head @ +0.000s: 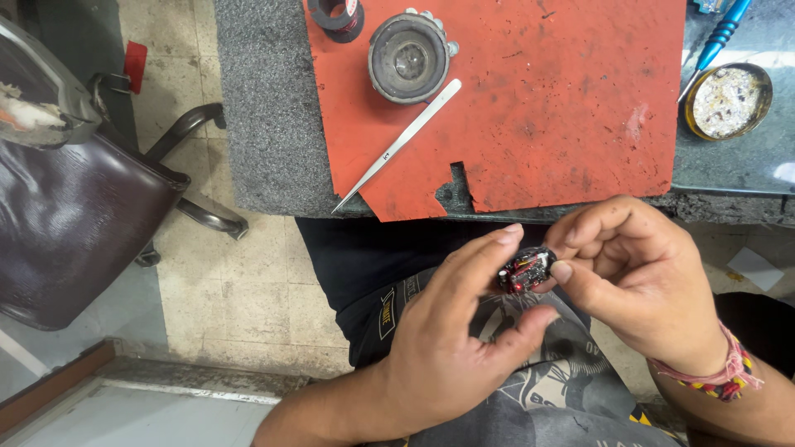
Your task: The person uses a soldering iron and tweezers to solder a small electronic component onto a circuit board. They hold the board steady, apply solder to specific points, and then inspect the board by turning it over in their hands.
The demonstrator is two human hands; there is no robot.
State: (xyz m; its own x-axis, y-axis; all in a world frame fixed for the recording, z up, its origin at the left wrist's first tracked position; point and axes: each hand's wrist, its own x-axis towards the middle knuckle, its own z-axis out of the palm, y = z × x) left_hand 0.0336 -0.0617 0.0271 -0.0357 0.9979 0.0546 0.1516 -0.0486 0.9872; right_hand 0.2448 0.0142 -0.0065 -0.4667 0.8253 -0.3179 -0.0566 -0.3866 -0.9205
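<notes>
Both hands, left hand (451, 339) and right hand (638, 277), are pinching a small red-and-black circuit module (524, 271) between fingertips over the lap, seemingly for close inspection, while steel tweezers (397, 145) are lying beyond them on the table (265, 124).

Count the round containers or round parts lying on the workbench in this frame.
3: a dark tape roll at the orange mat's top edge, a grey round housing beside it, and a brass-coloured tin at the bench's right. More may lie outside the frame.

Head camera looks steeply down, close.
</notes>
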